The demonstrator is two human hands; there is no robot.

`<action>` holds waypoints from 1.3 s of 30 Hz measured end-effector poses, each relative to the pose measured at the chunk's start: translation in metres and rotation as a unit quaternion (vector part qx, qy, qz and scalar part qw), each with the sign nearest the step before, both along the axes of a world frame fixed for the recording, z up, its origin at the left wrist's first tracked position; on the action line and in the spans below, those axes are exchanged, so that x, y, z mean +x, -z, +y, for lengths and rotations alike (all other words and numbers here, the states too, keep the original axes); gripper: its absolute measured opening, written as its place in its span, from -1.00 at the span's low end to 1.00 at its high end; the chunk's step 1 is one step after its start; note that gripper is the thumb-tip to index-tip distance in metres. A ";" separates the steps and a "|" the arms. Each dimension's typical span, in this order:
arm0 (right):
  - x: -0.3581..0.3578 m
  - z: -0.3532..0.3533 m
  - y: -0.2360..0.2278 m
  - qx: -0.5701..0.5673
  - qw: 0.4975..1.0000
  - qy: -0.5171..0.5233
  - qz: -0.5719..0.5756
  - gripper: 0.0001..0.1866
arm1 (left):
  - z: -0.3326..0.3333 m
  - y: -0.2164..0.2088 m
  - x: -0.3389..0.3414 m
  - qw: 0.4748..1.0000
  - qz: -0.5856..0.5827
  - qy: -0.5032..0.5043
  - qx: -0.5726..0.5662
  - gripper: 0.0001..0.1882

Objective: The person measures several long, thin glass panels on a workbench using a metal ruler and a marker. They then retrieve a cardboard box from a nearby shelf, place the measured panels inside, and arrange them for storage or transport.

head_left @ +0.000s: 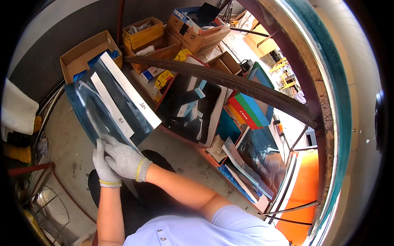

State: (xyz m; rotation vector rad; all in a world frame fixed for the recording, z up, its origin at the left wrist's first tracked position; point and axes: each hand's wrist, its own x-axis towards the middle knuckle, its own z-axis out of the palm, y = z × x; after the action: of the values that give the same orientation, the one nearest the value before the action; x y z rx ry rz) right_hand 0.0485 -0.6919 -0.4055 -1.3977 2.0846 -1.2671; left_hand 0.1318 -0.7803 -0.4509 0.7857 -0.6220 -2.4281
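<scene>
Both my hands wear grey knit gloves with yellow cuff trim. They are close together at the near end of a dark blue, glossy, bent sheet (84, 100), apparently film or thin plastic. My left hand (103, 166) grips its near edge, fingers pressed together and thumb side partly hidden. Beside it, partly overlapping, my right hand (126, 160) lies with its fingers closed over the same edge. Two long white strips run along the sheet: a wide strip (129, 90) on the far right side and a narrower strip (111, 104) in the middle, both with handwritten marks.
An open cardboard box (88, 45) stands behind the sheet. To the right, a shallow box (186, 112) holds dark sheets and strips, with more sheets (260, 153) farther right. A brown metal bar (221, 82) crosses above them. A large round frame (322, 102) borders the right side.
</scene>
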 end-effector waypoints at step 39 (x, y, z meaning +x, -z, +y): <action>-0.174 0.333 0.077 -0.131 0.760 0.635 -0.047 -0.89 | 0.006 -0.020 -0.018 0.876 -0.275 0.143 -0.370 -0.68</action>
State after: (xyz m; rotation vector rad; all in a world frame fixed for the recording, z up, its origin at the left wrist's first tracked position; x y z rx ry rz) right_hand -0.1258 -0.3585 -0.4830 0.3247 2.8699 -2.0103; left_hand 0.1136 -0.7740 -0.4309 1.0754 -1.8565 -1.8951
